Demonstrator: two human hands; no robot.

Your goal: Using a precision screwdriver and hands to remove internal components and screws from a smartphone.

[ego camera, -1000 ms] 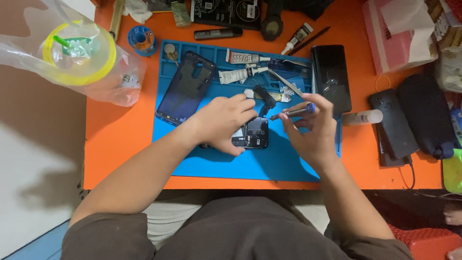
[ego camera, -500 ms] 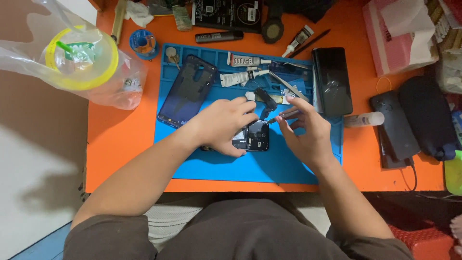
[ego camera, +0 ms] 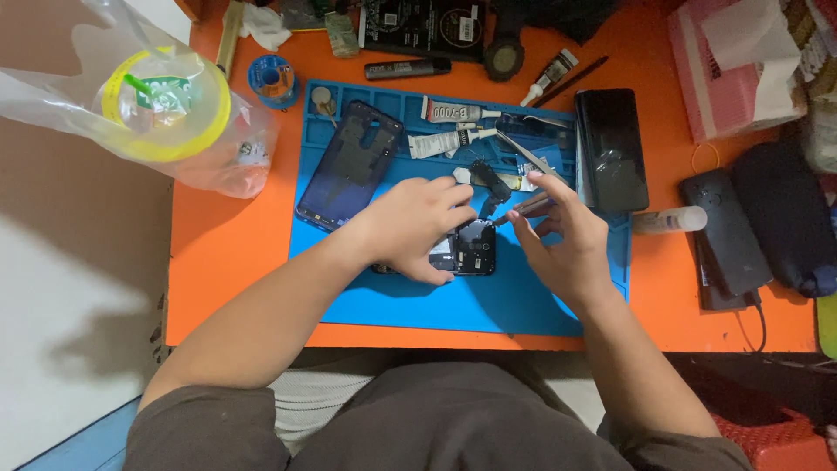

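Left hand lies with fingers curled, pressing the opened phone onto the mat. At its two o'clock, right hand pinches a tool. Back cover is already off at ten o'clock; reassembly looks not yet begun.

Bare forearms, no watch, no rings, no gloves on the left hand or the right hand. Short sleeves of a dark grey-brown shirt ending near the elbows, cloth plain and unmarked. Same dark shirt across the chest, pale striped fabric showing beneath its hem.
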